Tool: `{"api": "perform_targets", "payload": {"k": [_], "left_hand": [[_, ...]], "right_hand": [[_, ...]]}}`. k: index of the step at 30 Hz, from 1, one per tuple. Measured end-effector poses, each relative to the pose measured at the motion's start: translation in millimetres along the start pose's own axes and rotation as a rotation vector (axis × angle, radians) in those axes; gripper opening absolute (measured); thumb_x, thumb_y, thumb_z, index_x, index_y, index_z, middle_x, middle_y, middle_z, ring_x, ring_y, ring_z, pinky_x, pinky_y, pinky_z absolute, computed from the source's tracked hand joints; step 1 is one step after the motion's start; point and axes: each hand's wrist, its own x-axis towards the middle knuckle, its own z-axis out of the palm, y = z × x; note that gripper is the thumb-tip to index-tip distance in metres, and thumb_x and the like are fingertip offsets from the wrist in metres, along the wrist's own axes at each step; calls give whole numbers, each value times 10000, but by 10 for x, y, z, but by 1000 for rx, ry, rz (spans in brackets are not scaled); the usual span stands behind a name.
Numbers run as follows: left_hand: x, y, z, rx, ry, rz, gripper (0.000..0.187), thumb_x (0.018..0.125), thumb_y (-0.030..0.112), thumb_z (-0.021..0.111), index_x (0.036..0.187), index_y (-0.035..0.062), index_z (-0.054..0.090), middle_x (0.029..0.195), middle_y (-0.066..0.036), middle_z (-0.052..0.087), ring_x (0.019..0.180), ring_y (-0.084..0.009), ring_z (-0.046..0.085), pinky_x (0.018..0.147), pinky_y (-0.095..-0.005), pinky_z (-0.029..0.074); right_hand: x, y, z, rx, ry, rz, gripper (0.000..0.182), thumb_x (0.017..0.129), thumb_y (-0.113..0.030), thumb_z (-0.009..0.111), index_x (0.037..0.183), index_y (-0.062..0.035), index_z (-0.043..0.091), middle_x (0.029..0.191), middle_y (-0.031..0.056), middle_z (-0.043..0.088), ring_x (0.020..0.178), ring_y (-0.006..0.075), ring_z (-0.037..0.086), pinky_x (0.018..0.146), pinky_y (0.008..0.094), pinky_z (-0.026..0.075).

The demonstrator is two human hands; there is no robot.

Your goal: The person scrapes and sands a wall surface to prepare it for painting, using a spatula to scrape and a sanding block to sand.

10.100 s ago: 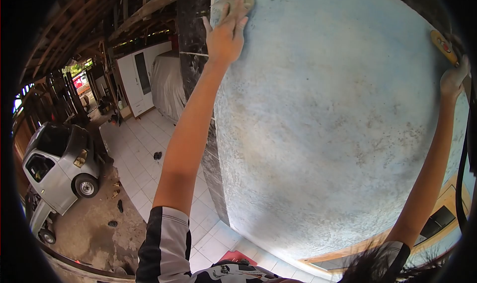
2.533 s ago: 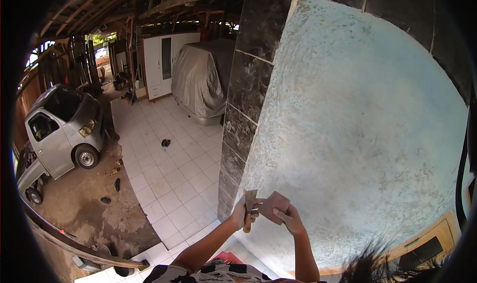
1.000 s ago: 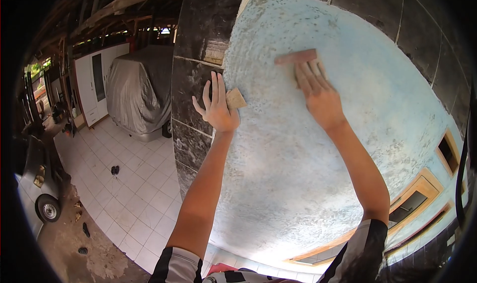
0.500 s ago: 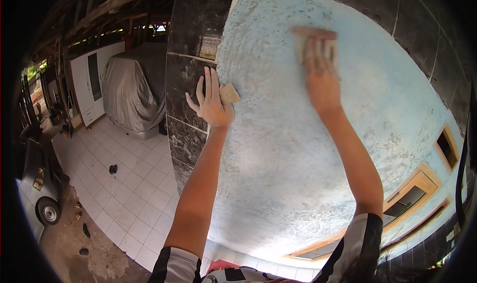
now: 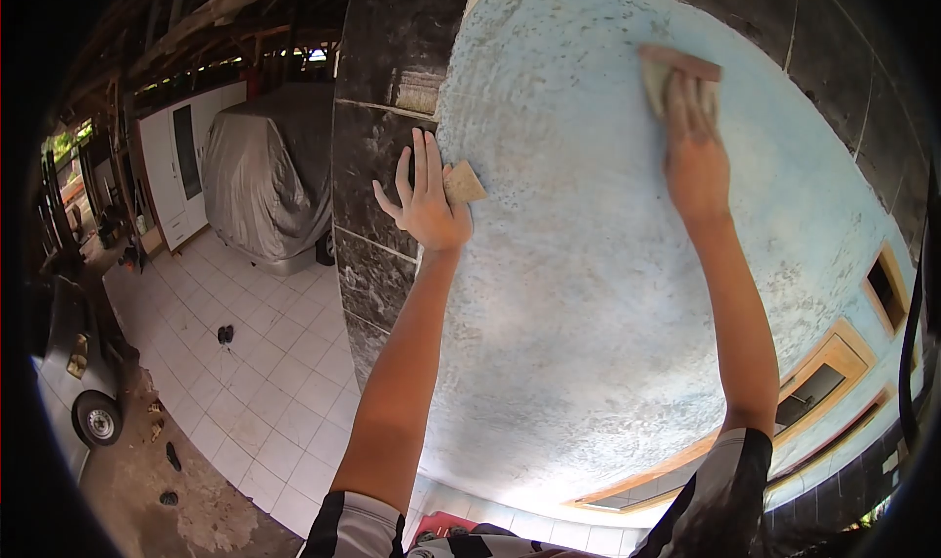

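My right hand (image 5: 697, 166) is pressed to the upper part of the light blue wall (image 5: 569, 264), its fingers over a folded piece of sandpaper (image 5: 691, 63) with a reddish-brown strip along its top edge. My left hand (image 5: 432, 200) rests on the dark tiled pillar (image 5: 377, 166) at the wall's left edge, with several fingers spread. A small tan piece of sandpaper (image 5: 466, 183) sticks out on its thumb side, apparently held by the thumb, which is mostly hidden. The wall surface is patchy, with grey and whitish scuffs.
Left of the pillar stand a covered vehicle (image 5: 260, 181) and a white cabinet (image 5: 181, 176) on a white tiled floor (image 5: 255, 391). A parked car (image 5: 83, 382) is at the far left. Wooden-framed openings (image 5: 823, 377) lie low on the right.
My right hand has slid to the right and slightly upward along the wall with its sandpaper. My left hand stays on the pillar; the view has shifted slightly.
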Motion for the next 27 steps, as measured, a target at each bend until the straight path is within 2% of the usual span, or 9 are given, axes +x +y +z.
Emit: {"api": "perform_targets", "payload": {"k": [2,5,8,12,16,19,22,24,27], "left_hand": [[-30,-1,-13,0,-10,-7,601,922,160,537,1523,168,519,1582,47,489,1334,-234,526,1172,-669,159],[0,-21,21,4,-2,2,595,927,164,537,1522,172,520,1580,49,492,1335,-229,525,1172,-672,157],[2,-1,14,10,-12,-4,534,991,197,484,1524,180,516,1582,53,488,1351,-223,518,1177,-659,137],[-9,1,-11,25,-40,-16,486,1050,231,425,1527,187,510,1586,59,482,1368,-220,510,1181,-652,113],[-11,-4,24,22,-10,-2,548,983,186,495,1531,187,505,1588,67,477,1356,-216,513,1171,-677,153],[-24,-19,33,34,-23,-6,540,998,201,488,1538,190,495,1590,74,475,1360,-210,512,1172,-682,126],[-30,-25,40,22,-13,3,539,1000,197,483,1538,192,496,1590,73,475,1358,-213,514,1168,-687,118],[-17,-37,29,39,-22,12,536,1003,201,482,1539,192,496,1591,75,474,1361,-215,513,1168,-688,118],[-13,-22,33,46,-17,8,527,1011,207,478,1538,191,497,1593,80,470,1363,-216,513,1167,-689,116]], "right_hand": [[56,29,-15,-48,74,105,628,857,0,594,1468,48,456,1491,247,506,1328,415,543,1166,459,428],[-188,-173,17,-185,-59,-354,601,908,-32,611,1476,64,440,1499,259,485,1402,418,469,1121,461,472],[-257,-67,38,145,-157,-275,566,939,-24,584,1475,76,432,1497,265,479,1418,419,446,1161,491,422],[-62,-39,10,95,21,-6,559,941,-21,576,1472,80,432,1473,268,505,1406,422,459,1193,512,375],[-373,-312,165,178,-123,-443,597,907,-1,574,1477,82,419,1480,263,502,1407,452,448,1216,508,346],[-156,-108,53,166,-16,-36,615,899,10,570,1487,84,403,1490,264,490,1411,458,441,1222,511,333],[-151,-193,135,110,49,46,620,889,28,571,1485,81,407,1491,259,492,1414,463,437,1222,514,330],[-358,-385,207,70,-41,-304,598,890,39,563,1473,73,433,1491,252,500,1414,437,450,1216,503,342],[-443,-252,179,171,-65,-339,590,897,43,561,1475,59,442,1491,252,501,1410,430,458,1207,482,361]]}}
